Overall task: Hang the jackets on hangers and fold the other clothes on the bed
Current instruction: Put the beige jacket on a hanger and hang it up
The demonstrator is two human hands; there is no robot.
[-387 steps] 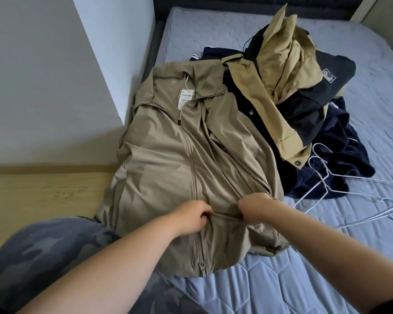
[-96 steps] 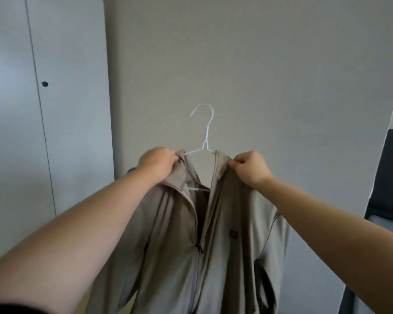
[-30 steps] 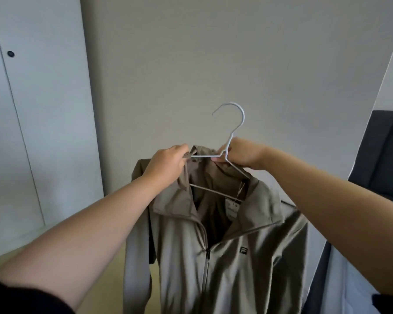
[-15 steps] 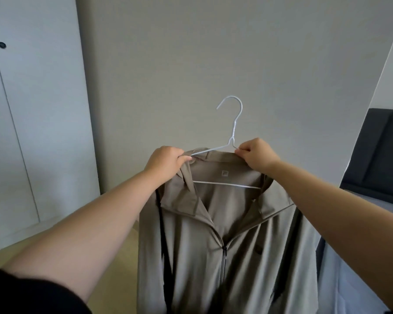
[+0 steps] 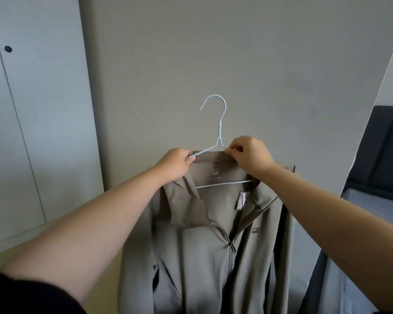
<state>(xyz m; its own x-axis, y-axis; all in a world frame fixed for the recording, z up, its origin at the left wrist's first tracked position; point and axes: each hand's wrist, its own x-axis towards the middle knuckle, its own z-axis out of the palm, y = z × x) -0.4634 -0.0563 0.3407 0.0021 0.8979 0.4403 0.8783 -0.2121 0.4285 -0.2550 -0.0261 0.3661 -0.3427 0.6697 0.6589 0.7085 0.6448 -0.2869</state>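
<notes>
A beige zip-up jacket (image 5: 204, 257) hangs in the air in front of me on a white wire hanger (image 5: 219, 130), its front facing me and its zip part open at the neck. The hanger's hook points up, free of any rail. My left hand (image 5: 176, 165) pinches the collar and the hanger's left shoulder wire. My right hand (image 5: 250, 156) pinches the collar and the wire on the right side. The hanger's lower bar shows inside the neck opening.
A plain grey wall (image 5: 213, 53) is straight ahead. White wardrobe doors (image 5: 32, 109) with a small dark knob stand at the left. The bed (image 5: 372, 211) with its dark headboard and grey mattress lies at the right edge. Wooden floor shows at the lower left.
The jacket has been lifted off the bed, put on the hanger and turned front-on. In the last half second both hands shifted slightly along the collar, and the right shoulder settled on the hanger.
</notes>
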